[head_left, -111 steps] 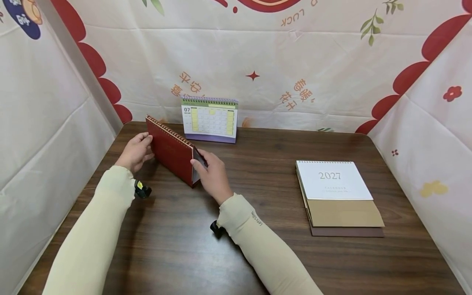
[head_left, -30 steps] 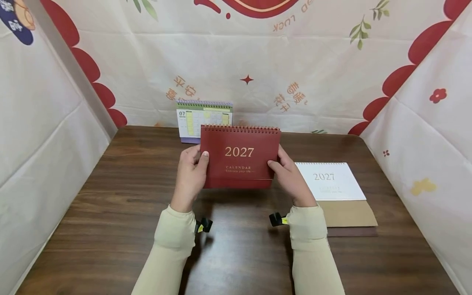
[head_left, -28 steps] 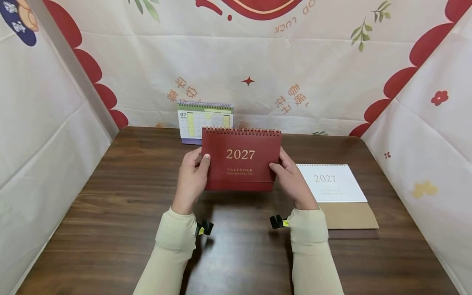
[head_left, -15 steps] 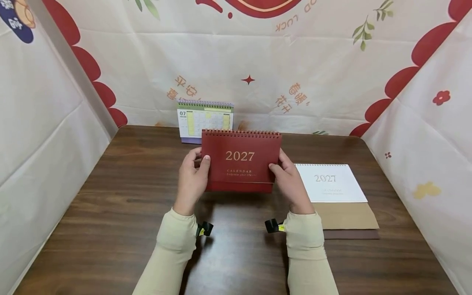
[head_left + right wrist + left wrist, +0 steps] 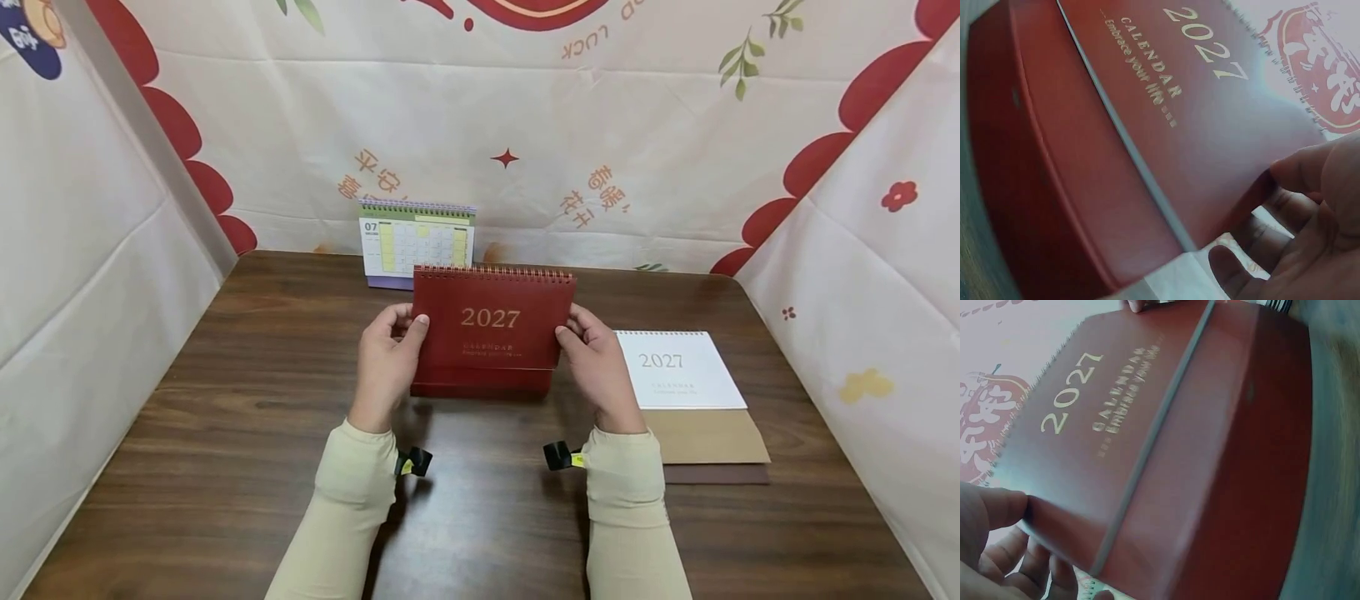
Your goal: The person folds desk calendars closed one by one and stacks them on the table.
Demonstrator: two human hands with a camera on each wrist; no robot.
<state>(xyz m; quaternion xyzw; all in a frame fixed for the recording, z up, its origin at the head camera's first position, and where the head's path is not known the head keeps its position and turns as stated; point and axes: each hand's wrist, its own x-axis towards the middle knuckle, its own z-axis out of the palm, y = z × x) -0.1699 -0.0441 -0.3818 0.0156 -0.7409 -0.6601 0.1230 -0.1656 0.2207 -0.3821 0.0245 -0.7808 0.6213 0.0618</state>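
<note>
A: What did we see the hands doing?

B: We saw the left hand [image 5: 384, 362] pinching the red calendar [image 5: 491, 333] by its left edge, thumb on the front, fingers bent behind. The right hand [image 5: 603, 367] gripped the opposite edge the same way, so thumb and fingers were drawn in close on both sides.

A: And where was that calendar?

B: We had it at the centre of the frame, front towards us, coil along the top, gold "2027" on the cover. We could not tell whether its base touched the table [image 5: 225, 433].

A: What about the arms?

B: We saw pale sleeves [image 5: 341, 508] entering from the bottom edge, with a black device [image 5: 415, 461] at each wrist.

A: And farther out?

B: At the right of the frame we found a white calendar [image 5: 678, 367], also marked "2027", its left side partly covered by the right arm. Left of upper centre stood a green-and-purple calendar [image 5: 416, 242] showing "07", its lower right corner behind the red one. Across the top we saw a pale cloth [image 5: 637, 100] with red scallops at both upper corners.
</note>
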